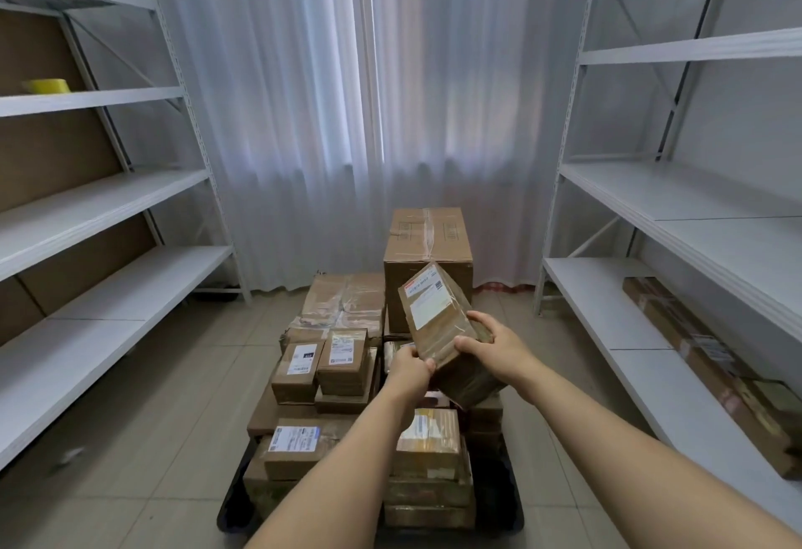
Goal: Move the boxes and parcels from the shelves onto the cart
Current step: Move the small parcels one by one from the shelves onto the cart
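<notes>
A taped brown parcel (pixel 438 318) with a white label is tilted above the middle of the cart. My left hand (pixel 410 370) grips its near lower corner. My right hand (pixel 488 342) grips its right edge. Below it, the black cart (pixel 232 509) carries several stacked cardboard boxes and labelled parcels. A tall box (pixel 427 253) stands at the cart's far end, and a flat taped box (pixel 345 299) lies to its left. Long brown parcels (pixel 711 370) lie on the lowest right shelf (pixel 607 310).
White metal shelves line both sides of the tiled aisle. A yellow roll of tape (pixel 47 85) sits on an upper left shelf (pixel 108 97). White curtains (pixel 347 114) hang behind the cart. Brown board backs the left shelves.
</notes>
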